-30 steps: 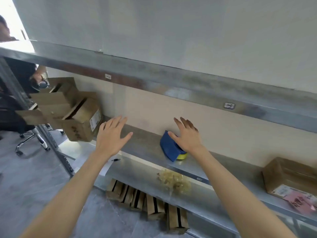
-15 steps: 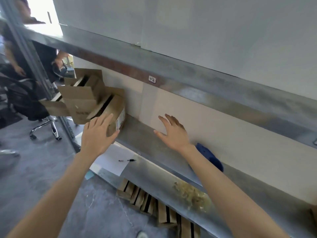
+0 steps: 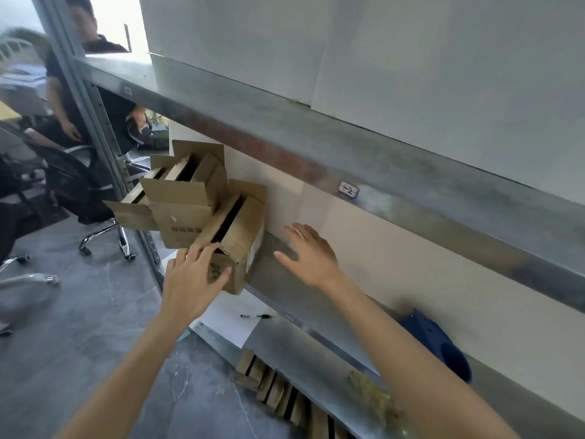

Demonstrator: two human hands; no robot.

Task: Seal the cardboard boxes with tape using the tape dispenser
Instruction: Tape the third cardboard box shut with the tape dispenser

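Left hand (image 3: 193,280): grip kept wide, fingers laid nearly straight on the near corner of the open cardboard box (image 3: 243,236), probably to draw it out for sealing. Right hand (image 3: 311,258): grip wide, nothing held, poised over the shelf (image 3: 278,280) just right of the box, likely to steady it. Blue tape dispenser (image 3: 443,343) is seen well behind the right grip, beside the forearm.

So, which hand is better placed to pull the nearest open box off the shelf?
Left, probably. The left hand has its fingers on the front of the nearest box, while the right hand hovers open beside the box, above the shelf, apparently touching nothing.
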